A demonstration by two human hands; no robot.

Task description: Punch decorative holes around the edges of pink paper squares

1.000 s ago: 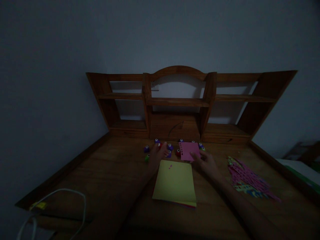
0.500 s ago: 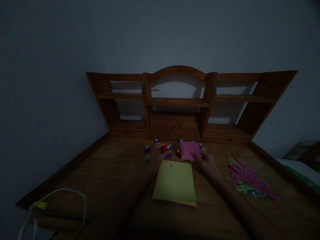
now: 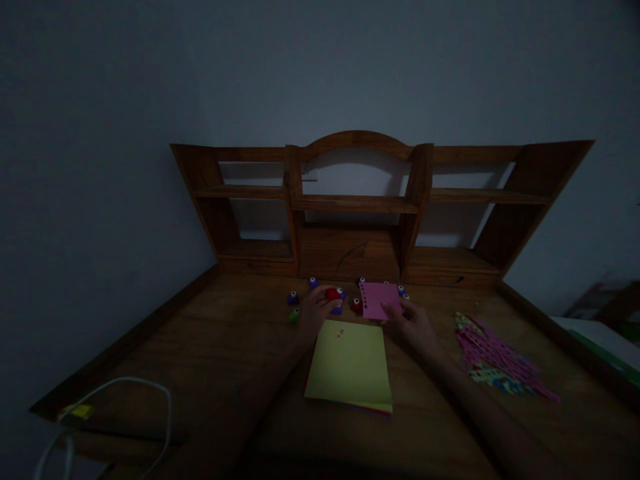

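My left hand (image 3: pixel 314 313) is closed around a small red craft paper punch (image 3: pixel 333 293) with a round white-and-dark disc on top. In my right hand (image 3: pixel 414 323) a square of pink paper (image 3: pixel 379 300) is pinched at its lower right, with a column of small punched holes down its left edge. Below both hands lies a stack of yellow paper (image 3: pixel 350 363), and a few pink cut-outs (image 3: pixel 341 332) rest on it. Around the hands stand several more punches, among them a red one (image 3: pixel 357 305), a purple one (image 3: pixel 293 298) and a green one (image 3: pixel 295 315).
A wooden shelf unit (image 3: pixel 356 204) stands along the back of the desk. To the right lies a heap of pink, yellow and blue strips (image 3: pixel 497 357). A white cable (image 3: pixel 133 379) curls at the front left, near a small yellow object (image 3: pixel 80 411).
The red punch in my left hand has tilted slightly and risen a little. My right hand and the pink paper are almost unmoved.
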